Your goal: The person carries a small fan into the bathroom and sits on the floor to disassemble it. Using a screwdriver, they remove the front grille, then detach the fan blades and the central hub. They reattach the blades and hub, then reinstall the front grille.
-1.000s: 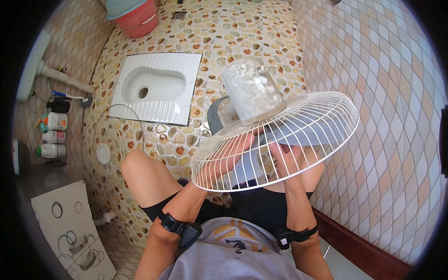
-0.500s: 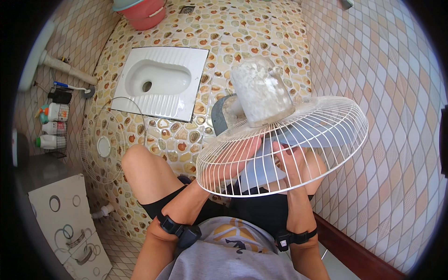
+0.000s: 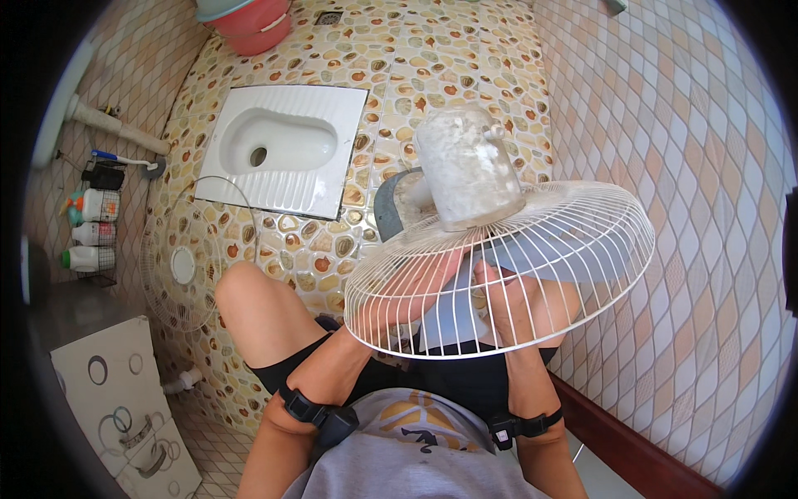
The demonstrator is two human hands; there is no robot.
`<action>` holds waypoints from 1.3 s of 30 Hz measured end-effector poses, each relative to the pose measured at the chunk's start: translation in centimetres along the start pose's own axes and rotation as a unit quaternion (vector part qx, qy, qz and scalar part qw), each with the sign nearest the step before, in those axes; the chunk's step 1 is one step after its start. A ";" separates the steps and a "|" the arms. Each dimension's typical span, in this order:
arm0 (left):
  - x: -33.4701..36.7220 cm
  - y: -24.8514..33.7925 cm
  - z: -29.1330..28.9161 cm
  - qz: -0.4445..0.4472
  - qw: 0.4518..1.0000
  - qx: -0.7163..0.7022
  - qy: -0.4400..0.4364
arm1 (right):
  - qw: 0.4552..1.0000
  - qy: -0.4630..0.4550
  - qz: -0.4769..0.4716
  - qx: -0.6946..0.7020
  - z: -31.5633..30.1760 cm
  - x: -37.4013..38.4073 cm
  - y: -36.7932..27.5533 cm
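An electric fan tilts in front of me, its dirty whitish motor housing (image 3: 467,170) uppermost and its white wire rear grille (image 3: 611,198) spread below. Pale blue fan blades (image 3: 453,316) show through the wires. Inside the grille, my left hand (image 3: 417,291) reaches toward the hub with its fingers straight and together, beside a blade. My right hand (image 3: 507,299) is also behind the wires, its thumb and fingers bent in close by the hub. What it grips there is hidden. The grey fan base (image 3: 397,204) stands partly hidden behind the housing.
A round wire front grille (image 3: 181,295) leans at the left, by a white squat toilet (image 3: 283,150). Red and blue basins (image 3: 253,29) stand at the back left. Bottles (image 3: 90,233) fill a wall rack. A pale cabinet (image 3: 116,399) is near left; a tiled wall (image 3: 665,125) rises right.
The grille's near rim has dipped slightly toward me. My right hand has shifted a little left and down near the hub; my left hand stays in about the same place.
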State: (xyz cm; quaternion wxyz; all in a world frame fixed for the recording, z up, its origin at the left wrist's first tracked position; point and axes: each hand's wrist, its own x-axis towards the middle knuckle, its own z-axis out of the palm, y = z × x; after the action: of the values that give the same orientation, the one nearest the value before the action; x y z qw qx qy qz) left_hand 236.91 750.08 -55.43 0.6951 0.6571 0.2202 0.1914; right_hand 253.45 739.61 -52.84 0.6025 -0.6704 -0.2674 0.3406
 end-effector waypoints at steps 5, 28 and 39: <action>-0.6 -0.4 0.5 0.021 0.999 0.025 0.008 | 0.998 0.015 0.033 -0.048 -0.1 -0.2 0.1; -8.5 11.5 -10.5 0.044 0.990 0.018 0.129 | 0.996 -0.005 0.014 0.088 -2.3 2.0 3.0; 8.6 7.3 -9.2 0.249 0.867 0.386 0.191 | 0.995 -0.030 0.013 0.097 -2.3 2.1 2.6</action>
State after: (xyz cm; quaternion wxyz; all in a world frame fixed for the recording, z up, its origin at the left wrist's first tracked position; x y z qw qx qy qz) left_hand 239.10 762.93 -48.97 0.2592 0.8567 0.2338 0.3797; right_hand 256.41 739.42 -55.63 0.6516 -0.6019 -0.2425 0.3927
